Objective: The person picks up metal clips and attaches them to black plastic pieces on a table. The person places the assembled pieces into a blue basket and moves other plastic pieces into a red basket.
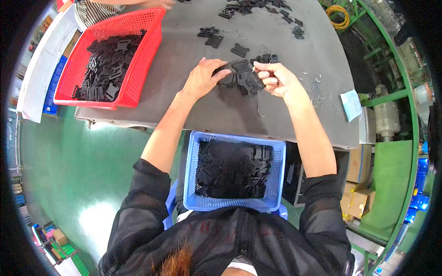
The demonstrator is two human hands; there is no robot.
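On the grey-covered table, my left hand (205, 78) has its thumb and index finger around the edge of a black plastic piece (239, 66), blurred in part. My right hand (275, 79), to the right of it, is closed in a pinch; what its fingertips hold is too small to make out. Between and below the hands lie more flat black plastic pieces (248, 85), overlapping in a small heap. Thin bent metal hooks (317, 89) are scattered to the right of my right hand. A single hook (261, 111) lies near the table's front edge.
A blue basket (188, 175) of black pieces sits at my lap, below the table edge. A red basket (154, 50) with similar pieces stands at left. Another person's arm (115, 2) reaches in behind it. A light-blue face mask (351, 105) lies at the right edge.
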